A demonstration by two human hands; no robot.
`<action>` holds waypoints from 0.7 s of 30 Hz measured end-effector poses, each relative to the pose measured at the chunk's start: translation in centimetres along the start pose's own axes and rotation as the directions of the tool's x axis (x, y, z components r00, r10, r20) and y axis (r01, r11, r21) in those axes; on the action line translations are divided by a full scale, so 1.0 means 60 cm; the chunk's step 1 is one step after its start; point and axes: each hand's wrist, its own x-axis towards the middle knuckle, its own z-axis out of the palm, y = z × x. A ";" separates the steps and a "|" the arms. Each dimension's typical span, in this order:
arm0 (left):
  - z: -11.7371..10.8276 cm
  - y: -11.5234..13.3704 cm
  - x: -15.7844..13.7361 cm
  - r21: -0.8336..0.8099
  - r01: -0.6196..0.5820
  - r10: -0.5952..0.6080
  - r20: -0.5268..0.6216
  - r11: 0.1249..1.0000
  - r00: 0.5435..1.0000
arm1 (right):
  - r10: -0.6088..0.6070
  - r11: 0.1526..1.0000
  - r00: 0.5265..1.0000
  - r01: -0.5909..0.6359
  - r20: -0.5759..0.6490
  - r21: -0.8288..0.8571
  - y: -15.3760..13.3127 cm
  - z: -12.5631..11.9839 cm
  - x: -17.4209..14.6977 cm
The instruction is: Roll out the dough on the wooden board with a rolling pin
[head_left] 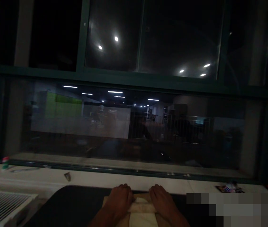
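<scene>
My left hand (122, 198) and my right hand (160, 199) are at the bottom middle, a short gap apart. Between them lies a pale cream sheet (143, 219), perhaps cloth or paper, with a folded band running across from one hand to the other. The fingers of both hands are curled at the two ends of this band; the fingertips are partly hidden. Beneath it shows a flat tan-brown piece (106, 199), whose material I cannot make out. All of this rests on a dark table (77, 201) with a rounded corner.
Behind the table runs a white windowsill (96, 181) below a dark, reflecting window (134, 126). A red-and-green bottle (5, 163) and a small crumpled scrap (67, 176) sit on the sill. Small packets (230, 187) lie at right, and a slatted white unit (3, 206) stands left.
</scene>
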 end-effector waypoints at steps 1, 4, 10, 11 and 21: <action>0.002 -0.003 0.007 0.007 0.010 -0.010 0.003 1.000 1.000 | 0.034 0.999 0.999 -0.034 -0.008 -0.002 -0.001 -0.001 0.011; 0.005 -0.013 0.026 0.029 0.041 -0.041 0.010 0.999 0.999 | 0.124 0.992 0.992 -0.125 -0.023 -0.003 0.001 0.003 0.043; 0.003 -0.014 0.035 0.047 0.102 -0.102 0.014 0.994 0.995 | 0.212 0.977 0.974 -0.212 -0.078 0.006 -0.008 -0.012 0.052; 0.002 -0.011 0.032 0.047 0.103 -0.103 0.015 0.994 0.995 | 0.205 0.979 0.975 -0.205 -0.090 0.007 -0.012 -0.018 0.043; -0.014 0.005 -0.023 -0.026 -0.052 0.052 0.005 0.998 0.999 | 0.130 0.991 0.991 -0.130 -0.040 0.007 -0.041 -0.058 -0.101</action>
